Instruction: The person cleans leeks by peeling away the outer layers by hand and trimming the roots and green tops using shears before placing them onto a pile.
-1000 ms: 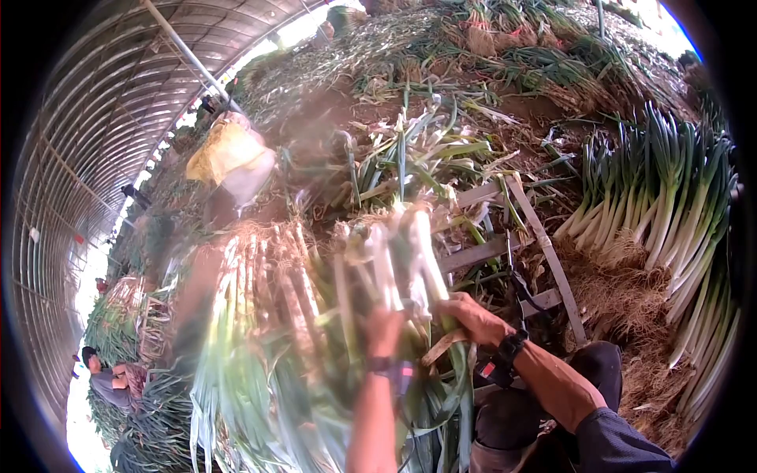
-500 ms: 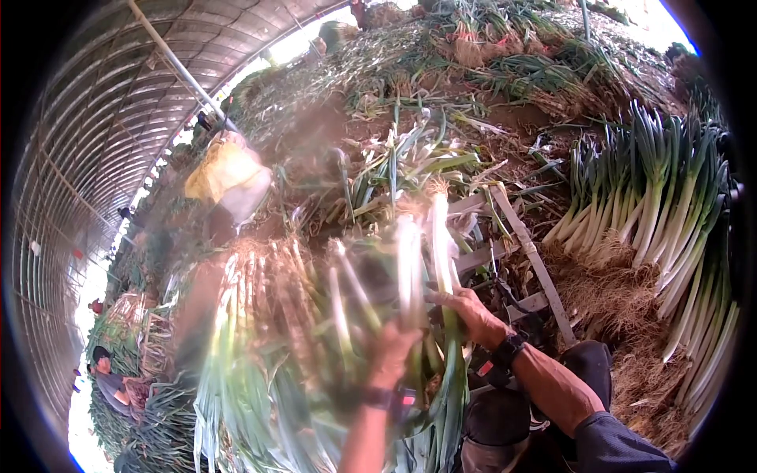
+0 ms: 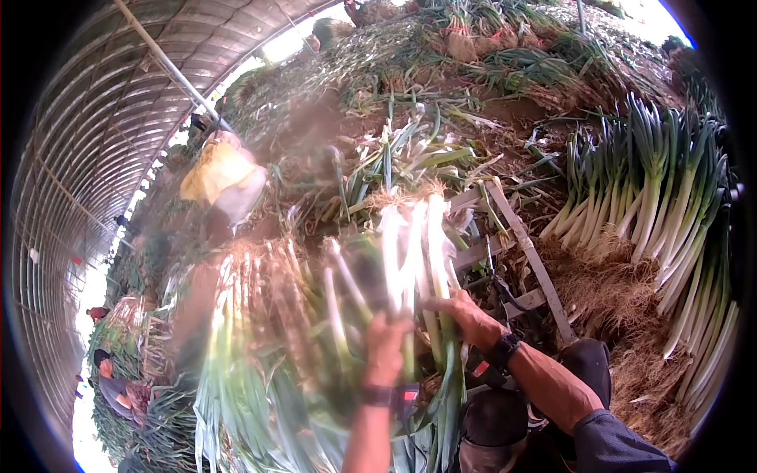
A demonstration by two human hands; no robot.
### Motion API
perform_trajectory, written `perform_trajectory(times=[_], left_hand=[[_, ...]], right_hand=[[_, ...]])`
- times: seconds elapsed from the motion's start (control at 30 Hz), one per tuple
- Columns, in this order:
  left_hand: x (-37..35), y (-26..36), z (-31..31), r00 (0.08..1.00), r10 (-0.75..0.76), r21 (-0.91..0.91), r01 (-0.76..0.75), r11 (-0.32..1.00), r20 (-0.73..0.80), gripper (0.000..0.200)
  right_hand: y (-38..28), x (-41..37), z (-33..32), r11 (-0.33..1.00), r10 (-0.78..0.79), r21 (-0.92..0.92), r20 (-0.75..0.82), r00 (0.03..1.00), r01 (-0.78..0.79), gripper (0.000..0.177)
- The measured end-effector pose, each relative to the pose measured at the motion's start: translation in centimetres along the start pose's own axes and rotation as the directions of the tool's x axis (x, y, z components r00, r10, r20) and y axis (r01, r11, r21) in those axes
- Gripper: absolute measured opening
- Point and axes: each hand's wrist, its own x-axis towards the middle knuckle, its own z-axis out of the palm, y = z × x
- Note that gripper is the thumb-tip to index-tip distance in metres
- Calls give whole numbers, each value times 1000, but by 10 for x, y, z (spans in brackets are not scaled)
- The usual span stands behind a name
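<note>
My left hand point(image 3: 386, 344) closes around a large green onion point(image 3: 391, 256), whose white shank rises from the fist with its roots at the top. Close by on the right, the fingers of my right hand point(image 3: 471, 319) are wrapped on another green onion point(image 3: 436, 236). More white shanks stand between the two hands, roots pointing away from me, and glare washes out part of them. The long green leaves point(image 3: 449, 394) hang down toward my lap. Left of my left hand lie loose green onions point(image 3: 335, 311) and a pile with brown, dirty skins point(image 3: 260, 284).
Cleaned green onions point(image 3: 658, 181) with bushy roots point(image 3: 611, 276) are heaped on the right. A metal frame point(image 3: 530, 256) stands beside my knees. Peelings point(image 3: 402, 158) litter the ground ahead. A yellow-white bag point(image 3: 225, 177) hangs by a pole point(image 3: 169, 63). Another person point(image 3: 118, 390) sits far left.
My left hand has shifted slightly left and up, and the green onion in it has tilted left, away from those at my right hand. My right hand has barely moved.
</note>
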Motion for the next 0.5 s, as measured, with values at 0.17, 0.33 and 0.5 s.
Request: perform_trajectory(times=[0.17, 0.33, 0.5], left_hand=[[2, -6, 4, 997, 6, 102, -14, 995, 74, 39], [-3, -21, 15, 916, 348, 316, -396, 862, 197, 38], [3, -14, -10, 938, 245, 527, -342, 778, 246, 37]], right_hand=[[-19, -2, 0, 913, 283, 315, -25, 959, -261, 43], [4, -3, 7, 914, 240, 341, -13, 971, -221, 35], [13, 1, 19, 603, 458, 687, 118, 881, -405, 32]])
